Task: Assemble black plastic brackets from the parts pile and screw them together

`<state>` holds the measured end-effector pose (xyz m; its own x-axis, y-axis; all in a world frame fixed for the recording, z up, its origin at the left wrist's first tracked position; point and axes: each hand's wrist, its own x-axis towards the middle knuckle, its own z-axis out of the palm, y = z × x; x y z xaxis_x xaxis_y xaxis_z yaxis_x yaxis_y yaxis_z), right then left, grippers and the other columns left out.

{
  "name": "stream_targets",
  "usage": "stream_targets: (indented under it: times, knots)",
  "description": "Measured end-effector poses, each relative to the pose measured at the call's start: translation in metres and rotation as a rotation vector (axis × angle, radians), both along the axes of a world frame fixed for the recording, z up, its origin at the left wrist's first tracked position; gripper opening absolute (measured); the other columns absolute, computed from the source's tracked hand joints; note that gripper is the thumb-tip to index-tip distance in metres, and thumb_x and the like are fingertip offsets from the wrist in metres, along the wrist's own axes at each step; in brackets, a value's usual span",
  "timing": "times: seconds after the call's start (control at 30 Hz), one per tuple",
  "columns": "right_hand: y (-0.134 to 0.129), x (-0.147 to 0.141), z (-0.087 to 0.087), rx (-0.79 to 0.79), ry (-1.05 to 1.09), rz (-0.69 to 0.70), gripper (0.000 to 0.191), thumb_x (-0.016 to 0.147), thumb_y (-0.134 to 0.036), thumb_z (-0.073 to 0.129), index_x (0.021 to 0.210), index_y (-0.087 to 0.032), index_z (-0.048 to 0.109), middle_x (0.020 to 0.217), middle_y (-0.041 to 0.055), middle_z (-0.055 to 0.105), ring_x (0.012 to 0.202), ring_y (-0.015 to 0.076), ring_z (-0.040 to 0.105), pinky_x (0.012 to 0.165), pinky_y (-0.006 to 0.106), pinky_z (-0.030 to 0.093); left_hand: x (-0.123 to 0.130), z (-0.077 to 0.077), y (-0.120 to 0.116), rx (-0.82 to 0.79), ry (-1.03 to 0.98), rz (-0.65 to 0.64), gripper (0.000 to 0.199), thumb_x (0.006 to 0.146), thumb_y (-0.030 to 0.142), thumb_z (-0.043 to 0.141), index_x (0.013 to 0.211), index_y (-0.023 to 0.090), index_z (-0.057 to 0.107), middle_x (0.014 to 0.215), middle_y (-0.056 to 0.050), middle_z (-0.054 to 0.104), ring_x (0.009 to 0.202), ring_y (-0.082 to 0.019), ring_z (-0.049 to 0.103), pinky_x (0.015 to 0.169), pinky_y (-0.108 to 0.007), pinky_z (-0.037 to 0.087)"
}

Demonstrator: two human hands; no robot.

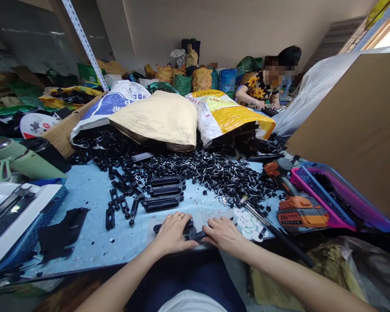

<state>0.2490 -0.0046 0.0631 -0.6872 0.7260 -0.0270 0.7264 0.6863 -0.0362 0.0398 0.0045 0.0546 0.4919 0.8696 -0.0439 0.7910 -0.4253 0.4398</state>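
Note:
At the table's front edge, a black plastic arm-like part (pixel 190 230) lies mostly covered by my hands. My left hand (pixel 173 234) is wrapped over its left side, the thumb along the near edge. On the right side, my right hand (pixel 225 236) has its fingers curled down on the part's other end; the exact grip is hidden. Just beyond lie several assembled black plastic arms (pixel 164 201) in a stack. Smaller black links (pixel 117 201) lie to their left. A heap of black-headed screws (pixel 214 169) spreads behind. White round stickers (pixel 247 223) lie beside my right hand.
A hammer (pixel 273 232) juts over the front edge on the right, beside an orange cordless drill (pixel 302 210) and a pink-and-blue basket (pixel 344 197). Sacks (pixel 159 117) spill black parts at the back. Left are a green bottle (pixel 22 158) and a white box (pixel 48 199). Another person (pixel 263 89) works behind.

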Motion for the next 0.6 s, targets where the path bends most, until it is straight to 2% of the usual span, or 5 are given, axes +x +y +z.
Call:
stream_targets:
  times: [0.3, 0.6]
  knots:
    - [-0.0091, -0.0022, -0.0027, -0.034, -0.017, -0.051, 0.025, 0.088, -0.043, 0.039, 0.088, -0.021, 0.051, 0.081, 0.0026, 0.057, 0.072, 0.0169, 0.052, 0.058, 0.027, 0.03, 0.0007, -0.0004, 0.0, 0.039, -0.012, -0.057, 0.07, 0.054, 0.067, 0.059, 0.107, 0.022, 0.049, 0.104, -0.007, 0.051, 0.095, -0.026, 0.046, 0.083, -0.039, 0.032]
    - [-0.0107, -0.0053, 0.0017, -0.015, -0.02, -0.068, 0.021, 0.087, -0.04, 0.042, 0.087, -0.021, 0.051, 0.079, 0.001, 0.056, 0.07, 0.0162, 0.052, 0.056, 0.027, 0.029, 0.0, -0.0024, -0.0017, 0.094, -0.028, -0.037, 0.069, 0.053, 0.066, 0.06, 0.105, 0.023, 0.047, 0.104, -0.006, 0.051, 0.098, -0.026, 0.046, 0.084, -0.039, 0.032]
